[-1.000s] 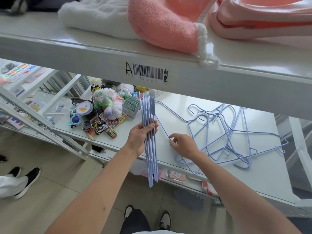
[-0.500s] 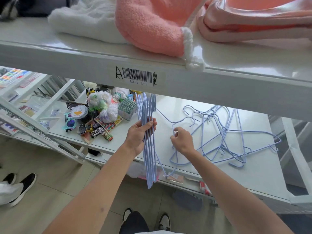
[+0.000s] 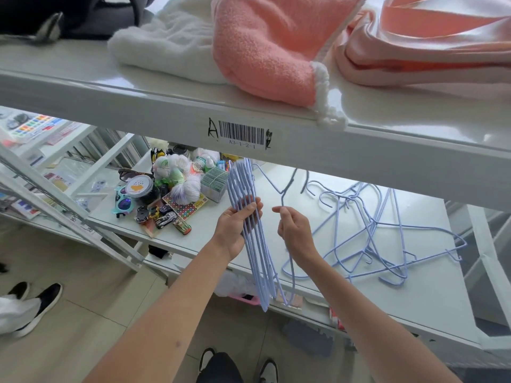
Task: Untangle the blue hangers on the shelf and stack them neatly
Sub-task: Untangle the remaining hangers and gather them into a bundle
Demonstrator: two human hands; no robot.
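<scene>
One loose hanger (image 3: 287,244) hangs pinched in the right hand (image 3: 297,230), long axis running down just beside the stack (image 3: 253,239) gripped by the left hand (image 3: 235,230). The tangled rest (image 3: 387,230) lies on the shelf (image 3: 431,297), off to the right.

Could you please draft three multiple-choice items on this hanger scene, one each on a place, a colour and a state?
1. Where does the tangled pile of hangers lie?
A. on the floor
B. on the lower shelf, to the right of the hands
C. on the top shelf

2. What colour is the fuzzy cloth on the upper shelf, above the barcode label?
A. green
B. black
C. pink

3. What is the left hand doing?
A. gripping a bunch of aligned hangers
B. resting empty
C. holding a toy car

Answers: B, the pile sprawls on the white lower shelf; C, its pile is pink; A, the fingers wrap the bunch.
</scene>
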